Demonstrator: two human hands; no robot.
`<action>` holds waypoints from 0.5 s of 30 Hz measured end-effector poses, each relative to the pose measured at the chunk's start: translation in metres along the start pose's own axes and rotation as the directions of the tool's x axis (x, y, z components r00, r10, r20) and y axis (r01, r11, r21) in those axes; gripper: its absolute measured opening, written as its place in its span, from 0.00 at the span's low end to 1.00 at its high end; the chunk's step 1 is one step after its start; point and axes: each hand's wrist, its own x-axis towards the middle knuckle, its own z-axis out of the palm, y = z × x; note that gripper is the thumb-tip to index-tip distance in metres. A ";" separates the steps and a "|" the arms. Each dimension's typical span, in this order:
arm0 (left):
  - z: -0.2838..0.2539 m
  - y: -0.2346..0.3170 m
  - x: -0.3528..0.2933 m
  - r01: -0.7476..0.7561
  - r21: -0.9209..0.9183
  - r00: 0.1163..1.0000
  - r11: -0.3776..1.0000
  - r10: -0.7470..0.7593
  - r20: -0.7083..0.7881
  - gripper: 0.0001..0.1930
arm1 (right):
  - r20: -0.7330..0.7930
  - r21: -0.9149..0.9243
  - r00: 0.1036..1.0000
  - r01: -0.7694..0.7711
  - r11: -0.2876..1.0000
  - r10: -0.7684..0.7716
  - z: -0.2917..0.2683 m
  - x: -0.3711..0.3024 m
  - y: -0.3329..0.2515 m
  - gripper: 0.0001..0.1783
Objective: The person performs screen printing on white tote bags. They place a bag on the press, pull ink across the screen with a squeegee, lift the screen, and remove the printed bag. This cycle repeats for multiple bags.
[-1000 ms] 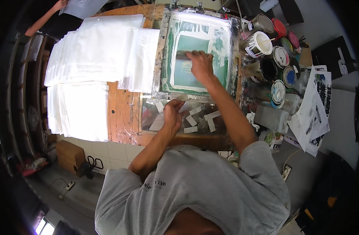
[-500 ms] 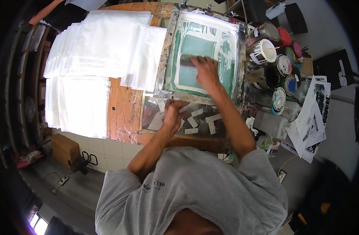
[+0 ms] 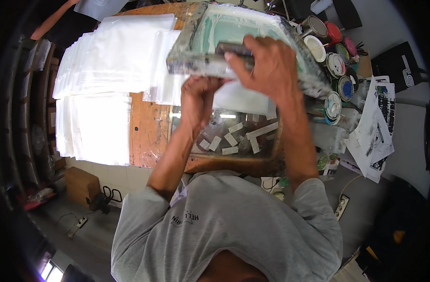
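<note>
One brown wooden desk [image 3: 150, 123] bears a paint-smeared, green-mesh rectangular screen [image 3: 243, 29], tilted clear of a translucent white sheet [image 3: 238, 97], apparently by the left hand [image 3: 196, 96], grip indiscernible, while the right hand [image 3: 272, 66] pinches a dark bar-shaped squeegee [image 3: 230, 48] near its edge.

The screen-printing frame [image 3: 179, 49], earlier lying flat, is now tilting up, its near rail [image 3: 201, 66] rising and its right side partly covering the white paint can [image 3: 315, 48]. The left hand [image 3: 196, 91] is moving up beneath that rail. The right hand [image 3: 271, 63] is bringing the squeegee [image 3: 236, 49] from mid-mesh to the near rail. A whitish sheet [image 3: 238, 99] is now showing underneath.
</note>
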 end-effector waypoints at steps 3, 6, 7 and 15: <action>-0.057 -0.019 0.070 -0.038 0.669 0.928 0.742 0.274 -0.252 0.17 | 0.091 -0.023 0.991 -0.099 0.995 0.101 -0.022 0.036 0.010 0.32; -0.148 -0.058 0.101 0.284 0.927 0.841 -0.244 0.527 -0.119 0.19 | 0.196 0.032 0.968 -0.166 0.986 0.156 -0.037 0.063 0.014 0.38; -0.154 -0.059 0.099 0.286 0.913 0.880 -0.290 0.456 -0.131 0.19 | 0.180 0.030 0.973 -0.152 0.988 0.145 -0.041 0.070 0.018 0.38; -0.215 0.052 0.129 0.186 0.964 0.845 -0.191 0.531 -0.058 0.15 | 0.315 0.069 0.911 -0.301 0.951 0.266 -0.069 0.120 0.032 0.38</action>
